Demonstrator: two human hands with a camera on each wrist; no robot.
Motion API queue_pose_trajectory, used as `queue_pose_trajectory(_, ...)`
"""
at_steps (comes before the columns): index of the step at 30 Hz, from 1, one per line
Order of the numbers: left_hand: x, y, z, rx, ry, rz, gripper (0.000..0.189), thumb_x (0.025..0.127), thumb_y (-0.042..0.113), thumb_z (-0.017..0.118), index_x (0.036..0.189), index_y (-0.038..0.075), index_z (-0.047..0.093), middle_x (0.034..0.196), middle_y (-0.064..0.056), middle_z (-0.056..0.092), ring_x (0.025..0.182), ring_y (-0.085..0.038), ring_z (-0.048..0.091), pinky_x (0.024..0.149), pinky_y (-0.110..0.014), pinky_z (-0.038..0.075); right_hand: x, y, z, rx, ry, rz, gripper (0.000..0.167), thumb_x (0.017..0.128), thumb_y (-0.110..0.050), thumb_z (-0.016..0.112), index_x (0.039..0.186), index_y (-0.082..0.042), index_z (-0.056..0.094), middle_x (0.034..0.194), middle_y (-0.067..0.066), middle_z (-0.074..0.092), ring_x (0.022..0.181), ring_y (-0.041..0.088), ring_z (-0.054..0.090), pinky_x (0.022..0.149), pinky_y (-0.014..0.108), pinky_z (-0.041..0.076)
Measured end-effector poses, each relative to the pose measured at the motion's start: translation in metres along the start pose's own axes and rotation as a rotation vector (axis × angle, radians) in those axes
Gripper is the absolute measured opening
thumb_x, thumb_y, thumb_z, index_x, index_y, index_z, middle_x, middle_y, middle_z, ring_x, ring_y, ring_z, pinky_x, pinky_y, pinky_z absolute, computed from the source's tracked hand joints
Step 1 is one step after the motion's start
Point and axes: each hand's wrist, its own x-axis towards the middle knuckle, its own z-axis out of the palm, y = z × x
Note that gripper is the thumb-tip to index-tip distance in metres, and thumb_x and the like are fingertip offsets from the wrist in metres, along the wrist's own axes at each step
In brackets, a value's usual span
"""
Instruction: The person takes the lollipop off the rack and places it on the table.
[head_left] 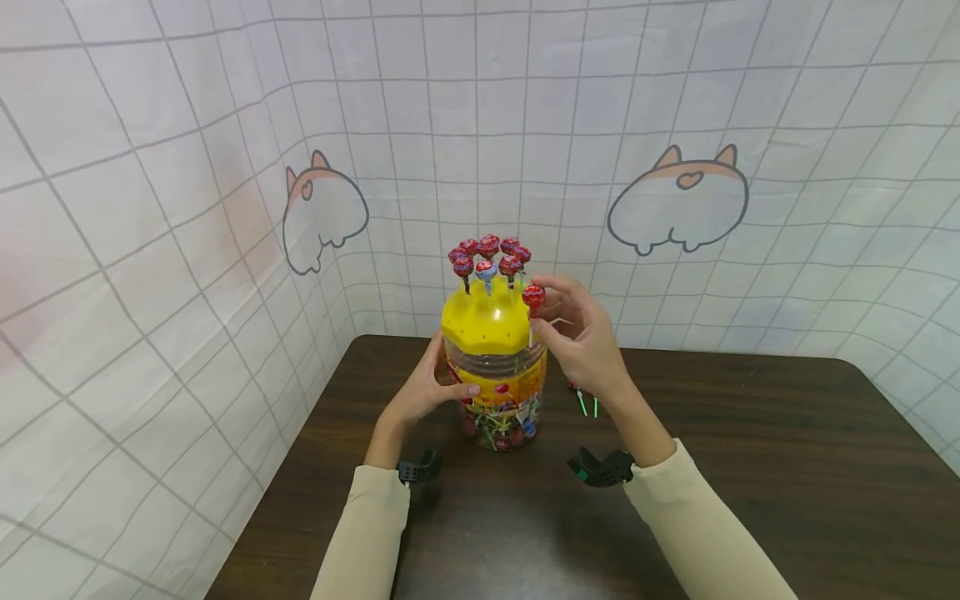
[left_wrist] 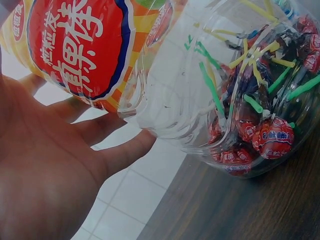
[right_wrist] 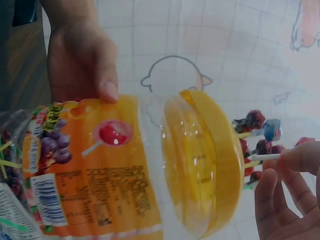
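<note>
A clear plastic candy jar (head_left: pixel 504 433) with an orange label and a yellow lid (head_left: pixel 482 329) stands upright on the table. Several wrapped lollipops (head_left: pixel 488 245) stick up from the lid, and more lie inside the jar's lower part. My left hand (head_left: pixel 422 390) holds the jar's left side, thumb across the label and fingers spread along its far side. At the lid's right edge, my right hand (head_left: pixel 581 333) pinches a red-wrapped lollipop (head_left: pixel 533 296) by its white stick (right_wrist: pixel 267 157), candy end up. In the right wrist view the stick's tip points at the lid.
Loose lollipops with green sticks (head_left: pixel 582 403) lie on the dark wooden table (head_left: pixel 735 467), right of the jar and partly behind my right arm. A white grid-patterned curtain (head_left: pixel 540 108) hangs behind the table and along its left side.
</note>
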Motion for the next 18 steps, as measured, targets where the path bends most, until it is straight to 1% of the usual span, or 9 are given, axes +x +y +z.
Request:
queue_pose_trajectory(4,0.000,0.000,-0.001,-0.002,-0.005,0.008,0.102,0.088,0.017,0.081,0.162,0.040,0.014,0.151,-0.008,0.050,0.131,-0.031,0.057,0.105,-0.054,0.053,-0.008,0.006,-0.005,0.007,0.008,0.028,0.048,0.094,0.004,0.065,0.140,-0.007,0.055,0.110,0.020,0.065,0.091,0.017,0.065,0.081,0.023,0.060)
queue_pose_trajectory(9,0.001,-0.001,-0.001,-0.006,-0.009,0.018,0.102,0.089,0.013,0.079,0.162,0.039,0.014,0.150,-0.010,0.051,0.130,-0.031,0.059,0.104,-0.054,0.054,-0.019,0.016,-0.012,0.017,0.032,0.060,0.048,0.094,0.005,0.066,0.140,-0.008,0.057,0.113,0.019,0.064,0.088,0.018,0.063,0.075,0.021,0.058)
queue_pose_trajectory(11,0.001,-0.001,-0.002,-0.005,-0.009,0.022,0.102,0.089,0.014,0.079,0.162,0.039,0.014,0.150,-0.010,0.051,0.129,-0.029,0.059,0.103,-0.054,0.054,-0.023,0.021,-0.015,0.015,0.045,0.068,0.048,0.094,0.005,0.066,0.139,-0.007,0.057,0.112,0.015,0.064,0.086,0.017,0.062,0.071,0.020,0.057)
queue_pose_trajectory(16,0.001,-0.002,-0.002,-0.006,-0.013,0.030,0.102,0.088,0.016,0.080,0.162,0.038,0.013,0.150,-0.010,0.051,0.129,-0.029,0.060,0.102,-0.053,0.055,-0.033,0.035,-0.022,0.018,0.074,0.083,0.048,0.093,0.007,0.065,0.139,-0.005,0.057,0.111,-0.002,0.065,0.084,0.016,0.063,0.068,0.020,0.057)
queue_pose_trajectory(18,0.001,-0.002,-0.001,-0.003,-0.013,0.027,0.102,0.089,0.016,0.080,0.162,0.039,0.013,0.150,-0.010,0.051,0.129,-0.030,0.059,0.103,-0.053,0.054,-0.036,0.040,-0.025,0.018,0.086,0.089,0.049,0.093,0.007,0.065,0.140,-0.006,0.057,0.110,-0.002,0.066,0.084,0.015,0.063,0.067,0.020,0.056)
